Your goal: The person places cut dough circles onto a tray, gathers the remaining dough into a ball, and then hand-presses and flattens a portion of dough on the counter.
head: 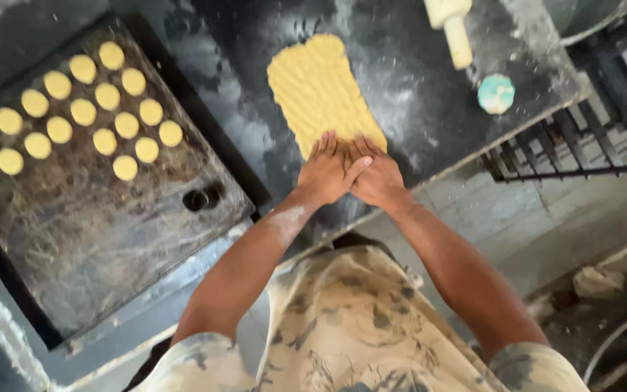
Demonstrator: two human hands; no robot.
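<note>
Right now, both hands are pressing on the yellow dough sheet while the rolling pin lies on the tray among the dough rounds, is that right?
Not quite. In the head view the rolling pin lies on the floured counter beyond the dough sheet, not on the tray. Both the left hand and right hand do press the dough.

Both hands flat on the near end of the yellow dough sheet (322, 91), left hand (326, 173) and right hand (377, 176) side by side and touching, fingers (326, 147) stretched forward over the dough. The floured dark desk (408, 94) carries a pale rolling pin (453, 29) and a round teal cutter (496, 93) beyond. Left, a blackened tray (110, 239) holds rows of round dough discs (85, 112).
</note>
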